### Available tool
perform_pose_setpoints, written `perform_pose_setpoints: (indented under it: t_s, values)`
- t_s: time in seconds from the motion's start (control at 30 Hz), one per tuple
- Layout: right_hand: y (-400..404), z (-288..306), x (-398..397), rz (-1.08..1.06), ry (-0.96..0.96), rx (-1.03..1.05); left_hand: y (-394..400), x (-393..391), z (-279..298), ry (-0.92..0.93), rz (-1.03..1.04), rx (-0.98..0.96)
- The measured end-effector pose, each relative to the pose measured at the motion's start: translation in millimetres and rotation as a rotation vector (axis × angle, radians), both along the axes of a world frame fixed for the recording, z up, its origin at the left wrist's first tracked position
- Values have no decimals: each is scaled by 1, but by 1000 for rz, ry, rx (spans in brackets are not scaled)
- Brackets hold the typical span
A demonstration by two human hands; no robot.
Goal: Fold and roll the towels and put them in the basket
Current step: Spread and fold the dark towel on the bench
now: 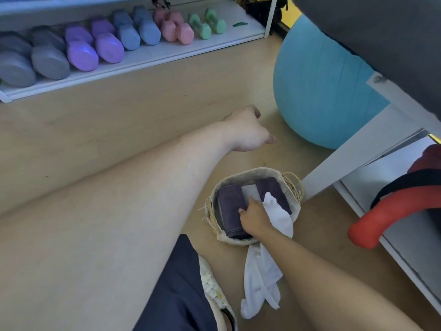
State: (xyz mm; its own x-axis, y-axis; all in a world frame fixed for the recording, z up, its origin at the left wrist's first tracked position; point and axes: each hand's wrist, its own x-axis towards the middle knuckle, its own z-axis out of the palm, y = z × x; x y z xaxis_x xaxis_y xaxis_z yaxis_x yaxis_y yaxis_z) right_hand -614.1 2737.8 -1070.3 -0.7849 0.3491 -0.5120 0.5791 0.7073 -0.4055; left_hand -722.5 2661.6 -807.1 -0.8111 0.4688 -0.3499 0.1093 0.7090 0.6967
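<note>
Knee/shorts: dark shorts (176, 290) and white shoe (214, 285), nearest cam; person appears to crouch on wood floor (143, 120).
White towel: white towel (265, 266) hangs loose over basket's near rim, tail on floor, upper part inside beside R hand; not rolled.
R hand: right hand (256, 217) inside basket, fingers down betw. left roll and white cloth. Grip: curled, but cannot tell if it pinches white towel or just presses; fingertips hidden.
Basket: woven basket (296, 187) w/ pale liner, on floor, just beside white shelf post (346, 156).
Rolls: two dark purple towel rolls (230, 209), one left, one right, a lighter folded piece betw. them.
L hand: left hand (248, 132) held out above floor, well apart from basket; grip loose, fingers relaxed, holds nothing.
Beyond: teal exercise ball (322, 87); red curved bar (372, 225) on low shelf at right; far rack of dumbbells (95, 46), grey to green.
Progress (est.): two rolls in; white one not done.
Risk 1: stuffing white towel in unrolled → bunches over the rolls, task spec missed.
Risk 2: pulling it out one-handed → light basket may tip or drag, since L hand isn't steadying it.
Risk 3: tail may snag on rim, loosening left roll.
</note>
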Motion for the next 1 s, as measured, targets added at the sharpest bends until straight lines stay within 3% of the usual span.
perform_pose_setpoints:
  t_s: [0.1,0.23,0.33,0.53,0.83,0.87,0.93,1.0]
  values:
    - [-11,4,8,200,246,291,-1,1,1,44,-9,-31]
    - [-28,2,9,470,197,376,-2,2,2,75,-16,-66]
    - [-32,-14,4,457,160,336,-2,4,-1,81,-27,-78]
    - [-26,-27,-12,160,110,8,-1,0,-7,23,-35,-73]
    - [-12,-25,-26,481,-77,108,12,2,-5,55,-110,-127]
    - [-6,-18,-26,486,-28,109,14,4,-3,66,-124,-133]
    - [7,-4,-18,369,258,161,19,7,0,76,-154,-148]
    - [21,2,3,44,521,230,23,10,4,76,-177,-159]
